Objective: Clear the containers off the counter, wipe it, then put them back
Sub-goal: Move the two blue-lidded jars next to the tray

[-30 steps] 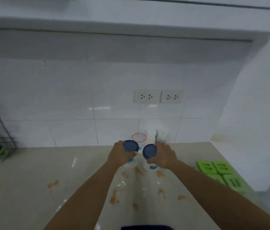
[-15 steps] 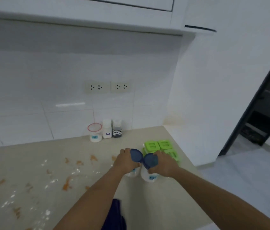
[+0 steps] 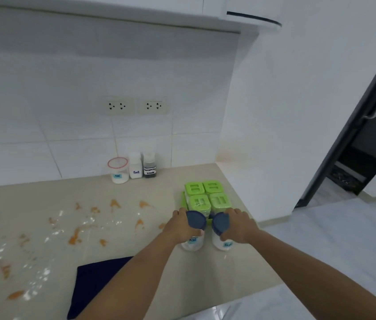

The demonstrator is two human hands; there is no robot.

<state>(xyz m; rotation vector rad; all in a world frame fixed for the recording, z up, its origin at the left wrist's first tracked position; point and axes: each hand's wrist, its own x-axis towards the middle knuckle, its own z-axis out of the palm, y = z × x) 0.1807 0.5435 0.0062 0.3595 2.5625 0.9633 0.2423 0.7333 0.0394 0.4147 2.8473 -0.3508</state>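
Observation:
My left hand point(image 3: 180, 228) grips a clear jar with a blue lid point(image 3: 196, 219), labelled MSG, and my right hand point(image 3: 238, 227) grips a matching blue-lidded jar point(image 3: 221, 224). Both jars stand side by side on the beige counter point(image 3: 136, 239) near its right end, just in front of a set of green-lidded containers point(image 3: 207, 196). At the back wall stand a red-rimmed MSG tub point(image 3: 118, 170), a white salt bottle point(image 3: 135, 168) and a dark sauce bottle point(image 3: 149, 168). Orange smears point(image 3: 76, 236) and white spills cover the counter's left half.
A dark blue cloth point(image 3: 97, 282) lies at the counter's front edge under my left forearm. The counter ends at a white wall on the right, with grey floor and a dark doorway point(image 3: 367, 146) beyond. Two wall sockets point(image 3: 136, 105) sit above the bottles.
I have carried the two blue-lidded jars from the back wall to the right end of the counter, next to the green containers. The view has swung right.

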